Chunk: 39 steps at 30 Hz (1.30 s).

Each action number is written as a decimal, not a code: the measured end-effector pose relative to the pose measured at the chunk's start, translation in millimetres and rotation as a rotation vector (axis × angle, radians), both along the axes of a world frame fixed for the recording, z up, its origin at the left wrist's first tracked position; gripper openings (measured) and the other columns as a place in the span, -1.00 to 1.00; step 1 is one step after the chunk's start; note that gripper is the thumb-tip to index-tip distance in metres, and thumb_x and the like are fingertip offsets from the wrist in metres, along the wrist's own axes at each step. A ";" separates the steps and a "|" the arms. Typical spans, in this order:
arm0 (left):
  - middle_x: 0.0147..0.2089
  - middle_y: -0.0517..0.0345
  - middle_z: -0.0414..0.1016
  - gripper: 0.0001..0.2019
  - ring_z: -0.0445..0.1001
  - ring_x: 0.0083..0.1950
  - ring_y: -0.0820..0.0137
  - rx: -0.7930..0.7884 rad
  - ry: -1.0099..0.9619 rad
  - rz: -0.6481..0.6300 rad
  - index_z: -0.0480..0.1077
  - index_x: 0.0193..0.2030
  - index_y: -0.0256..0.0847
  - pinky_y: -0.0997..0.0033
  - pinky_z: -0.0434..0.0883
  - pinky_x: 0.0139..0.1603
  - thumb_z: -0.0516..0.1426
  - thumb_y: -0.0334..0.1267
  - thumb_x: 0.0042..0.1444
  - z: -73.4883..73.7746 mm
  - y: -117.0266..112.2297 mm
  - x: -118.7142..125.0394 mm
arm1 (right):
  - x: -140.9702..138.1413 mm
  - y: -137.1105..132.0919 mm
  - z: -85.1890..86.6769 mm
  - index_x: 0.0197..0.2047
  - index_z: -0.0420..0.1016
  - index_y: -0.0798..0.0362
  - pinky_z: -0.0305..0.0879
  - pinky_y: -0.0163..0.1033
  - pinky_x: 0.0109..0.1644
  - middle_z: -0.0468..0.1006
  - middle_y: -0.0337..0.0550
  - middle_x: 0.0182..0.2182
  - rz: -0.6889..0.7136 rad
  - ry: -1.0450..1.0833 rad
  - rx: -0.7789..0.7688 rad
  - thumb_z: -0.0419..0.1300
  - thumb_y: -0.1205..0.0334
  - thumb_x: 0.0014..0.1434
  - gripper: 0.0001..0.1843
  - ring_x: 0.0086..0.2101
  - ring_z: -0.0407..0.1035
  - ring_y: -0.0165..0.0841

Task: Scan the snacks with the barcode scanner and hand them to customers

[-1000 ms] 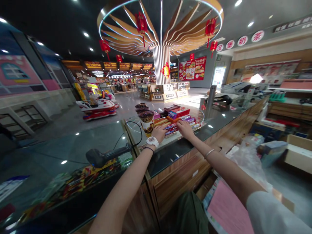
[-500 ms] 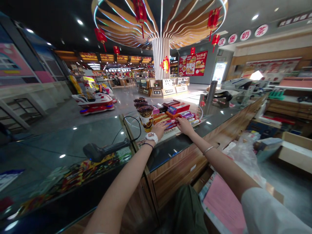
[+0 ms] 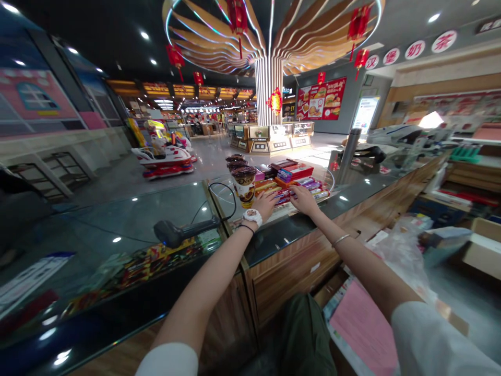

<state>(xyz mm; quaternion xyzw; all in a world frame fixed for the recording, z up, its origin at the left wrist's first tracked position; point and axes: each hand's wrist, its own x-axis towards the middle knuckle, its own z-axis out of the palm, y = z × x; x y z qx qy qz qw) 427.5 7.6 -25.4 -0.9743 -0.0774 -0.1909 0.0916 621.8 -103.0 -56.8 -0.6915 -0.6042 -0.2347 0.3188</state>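
A long glass-topped shop counter (image 3: 117, 224) with a wooden front (image 3: 289, 277) runs across the floor here, and most of what's on it is bunched together near the middle. There are piles of boxed sweets and chocolate bars (image 3: 291, 183), with three lidded cups (image 3: 245, 183) lined up just beside them. Nearer the edge, a black barcode scanner (image 3: 172, 233) lies on the glass, its thin black cable (image 3: 221, 196) looping up behind it, and a tall steel cylinder (image 3: 346, 162) stands further along
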 end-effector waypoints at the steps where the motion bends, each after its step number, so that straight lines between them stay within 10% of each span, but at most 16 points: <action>1: 0.38 0.04 0.31 -0.62 0.20 0.42 0.29 0.005 0.005 0.016 0.38 0.22 -0.09 0.05 0.09 0.45 -0.01 -0.36 0.32 1.1 -3.3 -1.0 | -1.7 -1.3 1.1 0.09 0.45 0.17 0.27 0.07 0.22 0.54 0.16 0.06 0.005 -0.002 0.009 0.09 0.32 0.18 -0.59 0.07 0.40 -0.09; 14: 0.44 0.01 0.20 -0.53 0.13 0.46 0.17 0.010 -0.043 0.179 0.25 0.34 -0.20 -0.06 0.03 0.49 -0.01 -0.33 0.29 27.7 -43.0 -86.8 | -96.0 -16.0 21.0 0.24 0.35 0.12 0.17 0.11 0.32 0.41 0.11 0.23 0.150 -0.057 0.027 0.05 0.19 0.30 -0.53 0.23 0.28 -0.13; 27: 0.42 0.03 0.24 -0.56 0.14 0.46 0.14 0.044 -0.213 0.542 0.30 0.31 -0.16 -0.12 -0.01 0.49 -0.04 -0.27 0.33 46.3 -34.7 -245.7 | -256.3 20.9 53.2 0.32 0.23 0.05 0.19 0.08 0.33 0.35 0.05 0.27 0.494 0.031 0.076 0.06 0.24 0.28 -0.45 0.24 0.25 -0.15; 39: 0.41 -0.01 0.24 -0.55 0.15 0.45 0.10 0.063 -0.206 0.872 0.33 0.29 -0.16 -0.15 0.00 0.48 -0.03 -0.26 0.28 30.3 -32.8 -389.0 | -393.6 68.7 57.1 0.36 0.18 0.06 0.13 0.07 0.38 0.28 0.08 0.31 0.808 0.030 -0.010 0.08 0.33 0.22 -0.37 0.29 0.18 -0.16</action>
